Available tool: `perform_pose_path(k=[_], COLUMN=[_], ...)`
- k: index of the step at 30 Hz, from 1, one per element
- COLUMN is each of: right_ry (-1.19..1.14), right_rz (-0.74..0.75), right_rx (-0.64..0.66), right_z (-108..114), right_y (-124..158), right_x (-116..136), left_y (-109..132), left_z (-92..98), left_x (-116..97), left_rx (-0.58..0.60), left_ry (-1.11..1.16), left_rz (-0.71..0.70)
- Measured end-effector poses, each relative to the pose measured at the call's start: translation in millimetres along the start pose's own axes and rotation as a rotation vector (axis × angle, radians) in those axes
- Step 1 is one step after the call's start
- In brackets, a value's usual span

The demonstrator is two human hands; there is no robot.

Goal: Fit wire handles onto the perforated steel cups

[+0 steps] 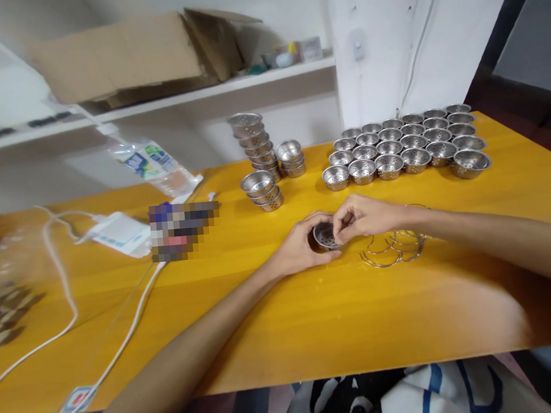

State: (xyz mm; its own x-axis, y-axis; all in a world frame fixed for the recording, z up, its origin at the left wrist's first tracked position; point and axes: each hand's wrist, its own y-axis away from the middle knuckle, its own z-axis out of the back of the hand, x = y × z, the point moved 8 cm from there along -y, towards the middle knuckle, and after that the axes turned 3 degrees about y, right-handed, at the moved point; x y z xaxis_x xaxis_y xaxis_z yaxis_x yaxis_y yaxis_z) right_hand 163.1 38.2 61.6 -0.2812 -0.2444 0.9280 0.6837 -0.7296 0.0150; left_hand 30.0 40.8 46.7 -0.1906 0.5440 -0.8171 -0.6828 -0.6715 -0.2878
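My left hand (301,248) is wrapped round a small perforated metal strainer cup (325,234) on the yellow table (313,318). My right hand (365,217) pinches at the cup's rim from the right, fingers closed; whether it also holds a wire piece I cannot tell. A loose pile of thin wire rings (393,248) lies just right of the cup, partly under my right wrist.
Several finished-looking strainer cups stand in rows (402,145) at the back right. Stacks of cups (262,163) stand at the back middle. A white power adapter with cables (115,235) and a plastic bag (150,162) lie left. A shelf with a cardboard box (134,55) is behind.
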Motion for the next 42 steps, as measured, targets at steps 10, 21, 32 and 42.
perform_pose_path(k=[10, 21, 32, 42], right_ry=[0.017, -0.038, 0.001, 0.168], right_rz=[0.018, 0.051, 0.046, 0.060], right_rx=[-0.025, 0.012, -0.041, 0.015], right_z=[-1, -3, 4, 1], right_y=[-1, -4, -2, 3], right_x=[1, -1, -4, 9], left_y=[1, 2, -1, -1], left_z=[0.1, 1.4, 2.9, 3.1], left_x=[2, 4, 8, 8], left_rx=[-0.005, -0.012, -0.015, -0.023], left_ry=[0.014, 0.021, 0.010, 0.012], left_rz=[0.001, 0.039, 0.029, 0.043])
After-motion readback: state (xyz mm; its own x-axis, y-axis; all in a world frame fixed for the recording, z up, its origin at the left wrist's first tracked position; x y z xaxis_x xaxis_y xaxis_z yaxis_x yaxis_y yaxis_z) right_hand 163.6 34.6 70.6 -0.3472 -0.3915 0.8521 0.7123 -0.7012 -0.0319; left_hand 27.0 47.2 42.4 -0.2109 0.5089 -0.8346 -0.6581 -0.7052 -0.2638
